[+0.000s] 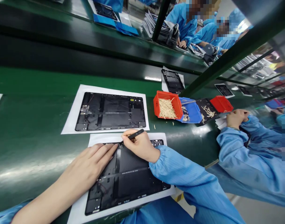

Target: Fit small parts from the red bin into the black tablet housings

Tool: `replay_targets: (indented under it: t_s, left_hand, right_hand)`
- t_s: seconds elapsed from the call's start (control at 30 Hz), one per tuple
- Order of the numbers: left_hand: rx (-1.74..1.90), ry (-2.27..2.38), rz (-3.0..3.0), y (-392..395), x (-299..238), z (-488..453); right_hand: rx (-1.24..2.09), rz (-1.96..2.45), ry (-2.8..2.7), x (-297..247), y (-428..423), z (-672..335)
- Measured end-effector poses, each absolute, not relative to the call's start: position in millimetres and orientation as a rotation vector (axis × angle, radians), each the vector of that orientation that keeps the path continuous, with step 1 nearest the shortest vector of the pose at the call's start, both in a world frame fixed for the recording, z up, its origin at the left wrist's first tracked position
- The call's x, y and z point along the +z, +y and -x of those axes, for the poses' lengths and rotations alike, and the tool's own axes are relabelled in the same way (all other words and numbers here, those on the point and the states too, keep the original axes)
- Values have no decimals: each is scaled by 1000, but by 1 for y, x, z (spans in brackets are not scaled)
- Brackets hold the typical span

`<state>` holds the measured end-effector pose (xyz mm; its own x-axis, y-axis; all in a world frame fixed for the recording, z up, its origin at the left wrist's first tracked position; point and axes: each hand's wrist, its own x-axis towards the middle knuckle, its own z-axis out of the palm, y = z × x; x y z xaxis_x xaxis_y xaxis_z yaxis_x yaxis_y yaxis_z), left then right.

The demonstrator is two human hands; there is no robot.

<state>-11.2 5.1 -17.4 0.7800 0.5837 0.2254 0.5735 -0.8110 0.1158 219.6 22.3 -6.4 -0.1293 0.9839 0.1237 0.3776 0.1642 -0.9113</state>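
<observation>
An opened tablet housing (133, 174), black with its inner parts showing, lies on a white sheet (74, 214) right in front of me. My left hand (95, 161) rests on its left part, fingers stretched out and fingertips at the far edge. Held like a pen in my right hand (140, 144) is a pair of black tweezers (135, 134). Their tip points at the housing's far edge, close beside my left fingertips. What the tip touches is too small to make out.
Beyond lies a second tablet housing (114, 112) on white paper. To the right stand a red bin (157, 107) of thin pale strips, a blue bin (195, 113) and a black tray (204, 107). A co-worker's hands (235, 118) are at the right. A green post (217, 68) slants across.
</observation>
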Motion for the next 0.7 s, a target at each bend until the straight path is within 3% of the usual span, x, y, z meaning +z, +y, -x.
replay_targets:
  t_s: [0.47, 0.7]
  left_hand:
    - [326, 940, -2930, 6, -14, 7]
    - [274, 960, -2948, 5, -15, 5]
  right_hand:
    - [695, 1262, -1898, -1, 18, -220]
    - [768, 1371, -1759, 0, 15, -222]
